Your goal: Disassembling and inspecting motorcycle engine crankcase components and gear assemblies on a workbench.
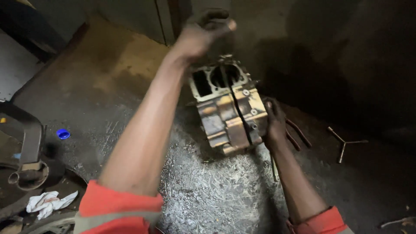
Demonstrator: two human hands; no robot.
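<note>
One engine casing (229, 108), rusty and split by a dark seam, lies on the scratched metal surface (208, 190), its open bores facing away from the wearer. The right hand (274, 123) is pressed against the casing's right flank, fingers curled onto it, apparently steadying it against movement. The left hand (203, 32) is raised above the casing's far end, touching nothing; fingers loosely curled, and whether something small is pinched between them cannot be told. Two reddish rods (298, 133) lie just beside the right hand. One three-armed wrench (343, 145) rests well apart to the right. One blue cap (63, 134) and one white rag (47, 203) lie at far left.
</note>
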